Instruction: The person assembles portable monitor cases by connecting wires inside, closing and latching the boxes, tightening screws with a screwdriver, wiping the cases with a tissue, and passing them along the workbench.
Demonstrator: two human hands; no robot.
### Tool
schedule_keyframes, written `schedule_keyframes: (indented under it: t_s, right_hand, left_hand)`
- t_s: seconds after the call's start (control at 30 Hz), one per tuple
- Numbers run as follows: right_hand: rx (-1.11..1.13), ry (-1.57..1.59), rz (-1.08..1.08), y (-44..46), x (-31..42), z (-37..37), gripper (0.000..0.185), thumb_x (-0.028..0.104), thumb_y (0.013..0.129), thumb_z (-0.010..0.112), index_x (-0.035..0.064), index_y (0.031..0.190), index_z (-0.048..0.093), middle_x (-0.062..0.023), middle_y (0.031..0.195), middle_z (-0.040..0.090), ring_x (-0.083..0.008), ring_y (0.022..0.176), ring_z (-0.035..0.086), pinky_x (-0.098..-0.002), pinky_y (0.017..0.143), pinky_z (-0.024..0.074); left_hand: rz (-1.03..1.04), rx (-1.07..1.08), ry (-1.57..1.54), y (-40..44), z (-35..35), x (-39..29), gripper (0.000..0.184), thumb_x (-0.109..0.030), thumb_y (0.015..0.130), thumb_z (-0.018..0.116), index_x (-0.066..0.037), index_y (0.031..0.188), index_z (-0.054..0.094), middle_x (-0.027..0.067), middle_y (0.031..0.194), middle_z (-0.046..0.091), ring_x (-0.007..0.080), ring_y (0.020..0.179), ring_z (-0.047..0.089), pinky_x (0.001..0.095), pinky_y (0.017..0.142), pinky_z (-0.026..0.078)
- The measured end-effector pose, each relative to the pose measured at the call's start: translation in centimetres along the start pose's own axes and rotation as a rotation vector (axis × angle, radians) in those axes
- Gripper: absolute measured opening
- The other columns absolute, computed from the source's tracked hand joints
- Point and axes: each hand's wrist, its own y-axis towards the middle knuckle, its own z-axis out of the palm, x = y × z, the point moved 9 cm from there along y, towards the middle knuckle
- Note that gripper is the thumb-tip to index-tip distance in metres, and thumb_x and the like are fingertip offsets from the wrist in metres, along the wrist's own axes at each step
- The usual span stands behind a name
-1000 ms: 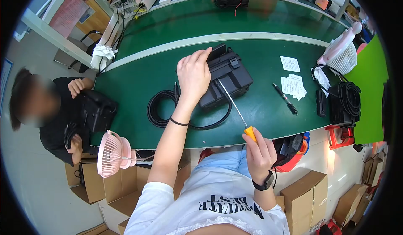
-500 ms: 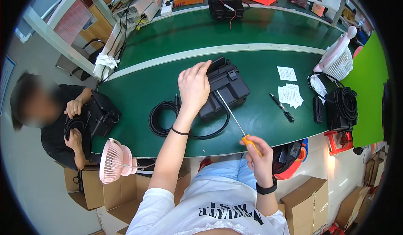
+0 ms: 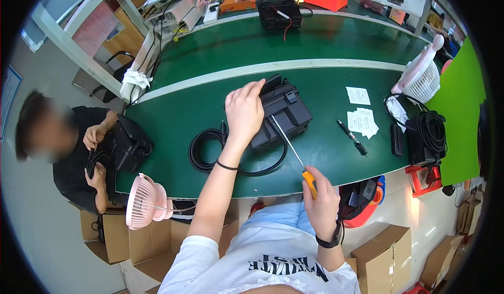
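Note:
A black plastic case (image 3: pixel 292 116) lies at an angle on the green table. My left hand (image 3: pixel 244 110) is closed over its left side, fingers curled toward a raised black flap (image 3: pixel 270 84); the fingertips are partly hidden. My right hand (image 3: pixel 321 197) grips the orange-yellow handle of a screwdriver (image 3: pixel 292 148) near the table's front edge. Its long metal shaft slants up and left, with the tip against the case's front face beside a cable. That black cable (image 3: pixel 202 160) runs from the case and lies coiled to the left.
At the left a co-worker (image 3: pixel 79 142) handles cable beside another black case (image 3: pixel 131 144). A pink fan (image 3: pixel 143 202) stands near the front edge. Paper slips (image 3: pixel 362 122), a pen (image 3: pixel 352 136), coiled cable (image 3: pixel 430 128) and a white fan (image 3: pixel 422 76) are on the right.
My right hand has turned around the screwdriver handle and shifted slightly down, with the handle now more upright. The tip stays at the case, and my left hand keeps its place there.

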Motion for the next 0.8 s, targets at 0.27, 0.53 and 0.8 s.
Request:
schedule_keyframes:
  t_s: [0.27,0.53,0.8]
  right_hand:
    - [0.25,0.718,0.52,-1.3,-4.8,2.8,0.035,0.004,0.092,0.065,0.0035,0.127,0.061,-0.0176,0.103,0.073,-0.0288,0.089,0.074,-0.0342,0.073,0.0556]
    - [0.07,0.116,0.015,-1.4,1.8,-1.0,0.042,0.0,0.088,0.066,0.0012,0.129,0.06,-0.0195,0.103,0.071,-0.0343,0.086,0.072,-0.0379,0.073,0.0575]
    - [0.0,-0.073,-0.102,-2.1,2.8,1.4,0.045,0.0,0.085,0.069,0.0024,0.129,0.061,-0.0147,0.106,0.069,-0.0266,0.077,0.069,-0.0356,0.066,0.0568]
  left_hand:
    - [-0.019,-0.004,0.013,-0.1,-0.4,-0.1,0.037,-0.004,0.086,0.059,-0.012,0.12,0.07,0.0065,0.114,0.071,0.0248,0.102,0.066,0.0408,0.097,0.045]
    - [-0.061,0.034,-0.026,-0.1,0.0,0.4,0.042,-0.002,0.086,0.053,-0.016,0.123,0.069,0.0092,0.117,0.07,0.0299,0.106,0.065,0.0431,0.101,0.044]
    - [-0.058,0.019,-0.016,-0.1,0.0,0.4,0.042,-0.001,0.086,0.052,-0.016,0.121,0.07,0.0085,0.115,0.07,0.0295,0.105,0.065,0.0424,0.1,0.044]
